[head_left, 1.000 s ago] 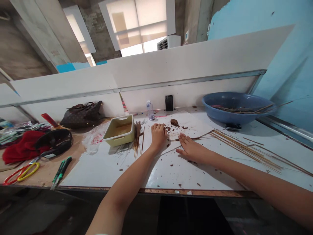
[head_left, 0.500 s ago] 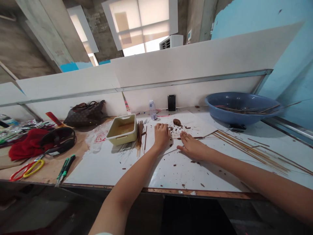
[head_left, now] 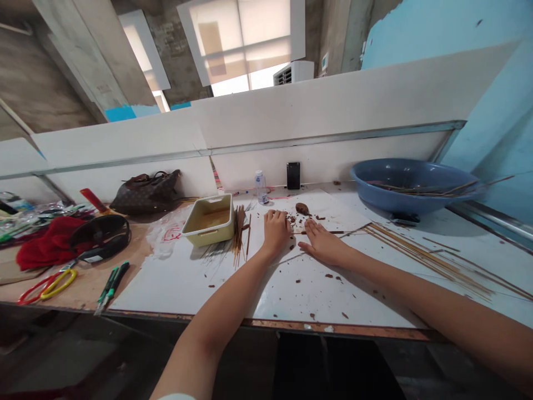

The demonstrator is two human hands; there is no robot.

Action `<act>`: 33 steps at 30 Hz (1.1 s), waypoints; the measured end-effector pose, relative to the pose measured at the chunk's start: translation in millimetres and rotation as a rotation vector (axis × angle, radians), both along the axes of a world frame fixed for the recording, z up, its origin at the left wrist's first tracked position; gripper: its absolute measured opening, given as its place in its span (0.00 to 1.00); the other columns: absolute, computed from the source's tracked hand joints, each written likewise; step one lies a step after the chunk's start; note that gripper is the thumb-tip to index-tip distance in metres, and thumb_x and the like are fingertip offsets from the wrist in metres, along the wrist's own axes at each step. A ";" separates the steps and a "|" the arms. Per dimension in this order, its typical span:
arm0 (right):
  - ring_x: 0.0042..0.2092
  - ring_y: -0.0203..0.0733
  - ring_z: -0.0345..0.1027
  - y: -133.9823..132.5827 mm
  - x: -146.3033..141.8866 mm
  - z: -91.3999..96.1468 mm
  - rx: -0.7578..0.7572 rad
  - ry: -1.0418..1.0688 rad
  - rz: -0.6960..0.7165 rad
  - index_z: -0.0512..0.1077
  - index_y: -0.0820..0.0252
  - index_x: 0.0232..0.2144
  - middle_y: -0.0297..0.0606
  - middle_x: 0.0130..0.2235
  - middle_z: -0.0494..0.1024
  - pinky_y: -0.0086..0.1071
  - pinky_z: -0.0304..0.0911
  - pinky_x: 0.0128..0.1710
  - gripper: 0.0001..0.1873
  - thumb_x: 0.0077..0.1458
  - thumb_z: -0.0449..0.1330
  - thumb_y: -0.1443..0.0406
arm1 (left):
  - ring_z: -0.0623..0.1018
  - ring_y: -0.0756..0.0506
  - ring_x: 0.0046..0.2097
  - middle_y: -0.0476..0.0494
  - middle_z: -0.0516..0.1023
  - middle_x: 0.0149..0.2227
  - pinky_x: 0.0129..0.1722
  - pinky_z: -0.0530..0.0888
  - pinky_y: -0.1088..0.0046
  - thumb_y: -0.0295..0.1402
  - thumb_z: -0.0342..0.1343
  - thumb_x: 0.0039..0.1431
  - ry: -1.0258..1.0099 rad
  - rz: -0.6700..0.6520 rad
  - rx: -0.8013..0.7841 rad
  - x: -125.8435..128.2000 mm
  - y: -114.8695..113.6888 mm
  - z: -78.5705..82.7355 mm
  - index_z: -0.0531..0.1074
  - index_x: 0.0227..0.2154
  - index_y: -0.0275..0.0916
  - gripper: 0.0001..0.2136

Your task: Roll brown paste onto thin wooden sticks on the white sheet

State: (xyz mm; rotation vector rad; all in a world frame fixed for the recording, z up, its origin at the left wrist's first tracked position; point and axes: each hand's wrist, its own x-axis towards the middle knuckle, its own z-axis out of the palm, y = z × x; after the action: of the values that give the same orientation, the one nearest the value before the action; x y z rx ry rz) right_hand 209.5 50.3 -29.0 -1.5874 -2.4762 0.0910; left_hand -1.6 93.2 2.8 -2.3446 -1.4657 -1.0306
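Observation:
A thin stick with a dark brown coating on part of its length lies across the white tabletop. At its left end my left hand rests with curled fingers closed around it; the fingertips are partly hidden. My right hand lies flat over the stick, fingers stretched out and palm down. Just beyond the hands sits a brown lump of clay-like material, with crumbs scattered around it. To the right is a spread of long bare sticks. Left of my left hand lies a bundle of brown-coated sticks.
A yellow-green basin stands at left, a clear bottle and a phone at the back. A big blue basin holds sticks at right. Scissors, pliers and a handbag lie on the left.
My right hand has shifted slightly toward the left over the stick. My left hand stays in place; the view has moved slightly.

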 end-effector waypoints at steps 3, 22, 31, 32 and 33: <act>0.82 0.65 0.41 -21.0 4.7 -3.8 -0.006 -0.021 0.044 0.51 0.77 0.80 0.63 0.81 0.50 0.56 0.44 0.81 0.58 0.72 0.35 0.33 | 0.74 0.33 0.56 0.38 0.84 0.48 0.59 0.69 0.52 0.25 0.55 0.71 0.004 0.007 -0.011 0.4 -0.6 0.6 0.78 0.45 0.42 0.08; 0.82 0.64 0.41 -33.6 7.1 -2.4 -0.068 -0.050 0.104 0.54 0.78 0.79 0.64 0.81 0.49 0.54 0.46 0.81 0.60 0.72 0.34 0.32 | 0.73 0.33 0.56 0.37 0.83 0.48 0.60 0.69 0.52 0.25 0.56 0.70 0.001 0.006 -0.027 0.4 -0.3 0.7 0.78 0.46 0.42 0.08; 0.82 0.65 0.43 3.1 -9.2 19.6 -0.069 -0.034 0.002 0.54 0.81 0.78 0.67 0.79 0.53 0.55 0.45 0.81 0.56 0.74 0.35 0.36 | 0.75 0.34 0.56 0.38 0.84 0.49 0.60 0.69 0.54 0.25 0.56 0.71 0.016 0.026 -0.016 0.6 0.3 1.0 0.79 0.46 0.42 0.09; 0.82 0.65 0.42 0.1 -9.1 18.4 -0.070 -0.026 0.001 0.54 0.81 0.79 0.66 0.80 0.52 0.54 0.44 0.81 0.56 0.74 0.36 0.36 | 0.75 0.34 0.56 0.38 0.84 0.49 0.60 0.69 0.54 0.25 0.57 0.71 0.015 0.026 -0.016 0.6 0.8 1.0 0.79 0.46 0.42 0.09; 0.82 0.65 0.41 -5.0 -8.2 16.2 -0.071 -0.019 0.005 0.53 0.81 0.79 0.65 0.80 0.51 0.54 0.43 0.81 0.57 0.74 0.36 0.35 | 0.75 0.34 0.56 0.38 0.84 0.49 0.60 0.69 0.54 0.25 0.57 0.71 0.015 0.026 -0.014 0.5 1.3 1.1 0.79 0.47 0.42 0.09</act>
State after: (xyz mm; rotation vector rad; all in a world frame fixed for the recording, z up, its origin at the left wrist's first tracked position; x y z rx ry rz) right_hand 201.3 45.3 -12.9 -1.6179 -2.5179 0.1668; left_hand -1.1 94.5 3.9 -2.3315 -1.4986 -0.9979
